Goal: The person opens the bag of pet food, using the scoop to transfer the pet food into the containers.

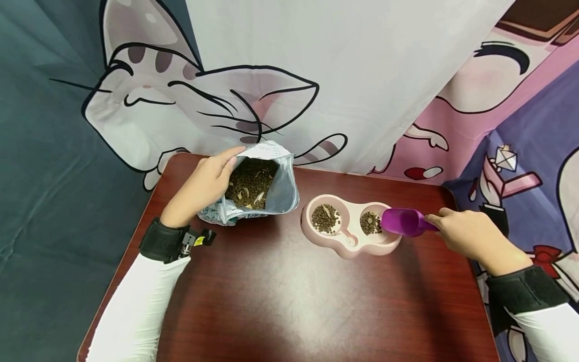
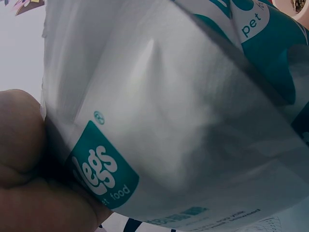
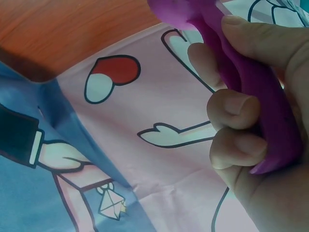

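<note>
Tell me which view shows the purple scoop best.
Head view: the whole purple scoop shows, its mouth over the right well of the pink double bowl, the right hand gripping its handle. Right wrist view shows only the handle with fingers curled round it. Left wrist view shows only the pet food bag, no scoop.

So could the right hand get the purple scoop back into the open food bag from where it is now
Probably yes. The right hand holds the purple scoop over the pink double bowl, and the left hand holds the food bag open, mouth tilted toward the bowl. Only bare table lies between.
</note>
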### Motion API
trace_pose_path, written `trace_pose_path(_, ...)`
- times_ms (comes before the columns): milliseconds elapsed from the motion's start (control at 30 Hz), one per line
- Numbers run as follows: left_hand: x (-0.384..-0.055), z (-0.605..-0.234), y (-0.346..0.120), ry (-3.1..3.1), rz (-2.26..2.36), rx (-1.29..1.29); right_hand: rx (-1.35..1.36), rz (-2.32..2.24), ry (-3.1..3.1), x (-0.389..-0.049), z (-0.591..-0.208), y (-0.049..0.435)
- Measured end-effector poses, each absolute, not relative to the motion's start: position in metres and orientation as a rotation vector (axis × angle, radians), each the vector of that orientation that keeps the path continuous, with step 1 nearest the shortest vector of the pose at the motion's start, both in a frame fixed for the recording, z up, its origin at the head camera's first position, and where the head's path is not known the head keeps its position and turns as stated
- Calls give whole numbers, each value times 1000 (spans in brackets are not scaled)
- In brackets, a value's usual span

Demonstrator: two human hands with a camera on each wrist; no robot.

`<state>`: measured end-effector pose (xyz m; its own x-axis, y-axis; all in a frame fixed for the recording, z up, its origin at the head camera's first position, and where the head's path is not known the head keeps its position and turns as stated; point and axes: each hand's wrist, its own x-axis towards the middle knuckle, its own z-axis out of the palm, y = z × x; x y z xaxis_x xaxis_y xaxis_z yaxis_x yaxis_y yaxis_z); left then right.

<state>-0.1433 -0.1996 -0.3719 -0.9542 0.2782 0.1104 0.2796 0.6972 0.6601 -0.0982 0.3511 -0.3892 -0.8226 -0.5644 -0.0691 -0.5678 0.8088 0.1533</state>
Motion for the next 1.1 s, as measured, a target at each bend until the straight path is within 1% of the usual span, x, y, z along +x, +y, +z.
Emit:
trace_pose_path(467, -143, -373, -199, -2891, -1135, -473, -903, 201, 3018, -96, -388, 355)
trace_pose_path(733, -143, -373, -200, -2881, -1124, -469, -987, 120, 3117, -101, -390, 357)
trace_pose_path(1100, -143, -372, -200, -2884, -1136, -467, -804, -5, 3119, -105, -389, 360)
